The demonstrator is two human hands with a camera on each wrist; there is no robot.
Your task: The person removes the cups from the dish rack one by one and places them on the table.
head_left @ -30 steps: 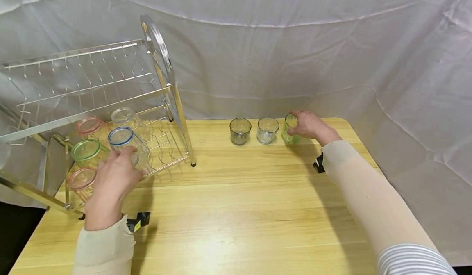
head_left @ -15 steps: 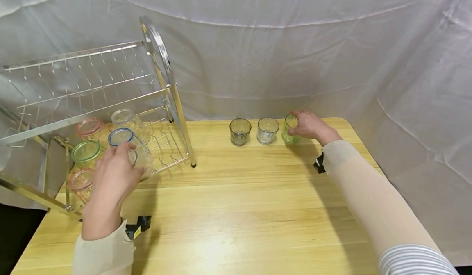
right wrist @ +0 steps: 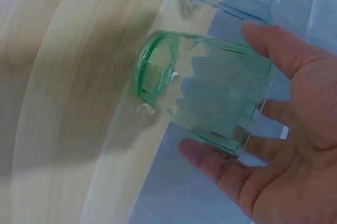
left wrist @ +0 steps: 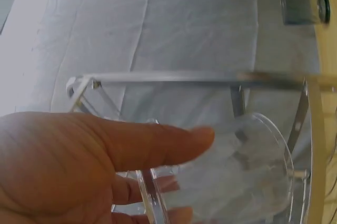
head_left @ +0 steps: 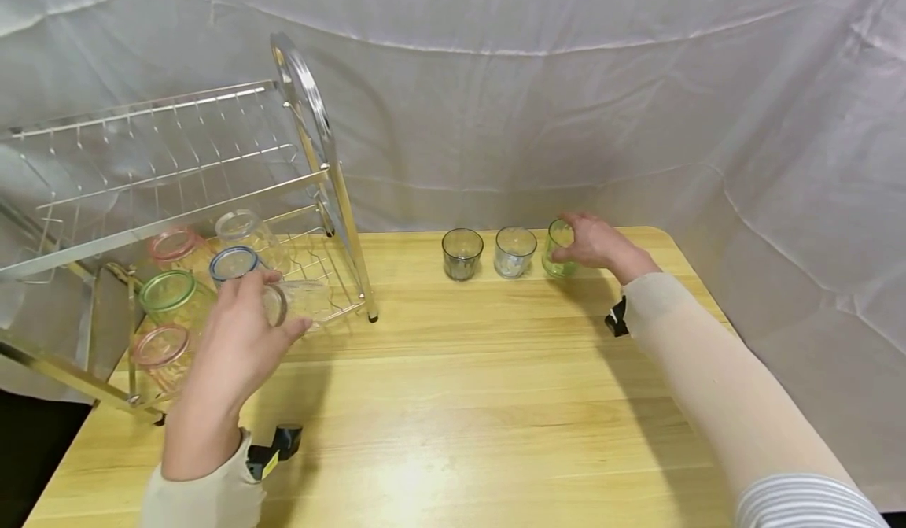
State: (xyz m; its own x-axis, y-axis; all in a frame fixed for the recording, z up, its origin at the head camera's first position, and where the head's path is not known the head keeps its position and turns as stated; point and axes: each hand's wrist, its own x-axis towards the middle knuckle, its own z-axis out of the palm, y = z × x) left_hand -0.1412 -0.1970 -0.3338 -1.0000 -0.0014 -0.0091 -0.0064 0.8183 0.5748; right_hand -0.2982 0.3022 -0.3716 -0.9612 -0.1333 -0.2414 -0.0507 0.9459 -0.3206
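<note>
My left hand (head_left: pixel 241 335) grips a clear glass (head_left: pixel 304 296) at the front of the rack's lower shelf. In the left wrist view, thumb and fingers lie on either side of the thick end of this clear glass (left wrist: pixel 237 176), its wide rim pointing away from the palm. On the table at the back right, my right hand (head_left: pixel 598 245) holds a green glass (head_left: pixel 554 262) near its rim. The right wrist view has the green glass (right wrist: pixel 210 81) standing upright on its base, thumb on one side and fingers on the other.
A metal two-tier dish rack (head_left: pixel 347 237) stands left, with blue (head_left: pixel 235 260), green (head_left: pixel 170 288), pink and clear upturned glasses on its lower shelf. A grey glass (head_left: pixel 462 256) and a pale blue glass (head_left: pixel 514 254) stand left of the right hand. Grey cloth (head_left: pixel 495 119) hangs behind.
My left hand has moved right with the clear glass, away from the blue-based glass and out toward the rack's front edge. The right hand has stayed on the green glass.
</note>
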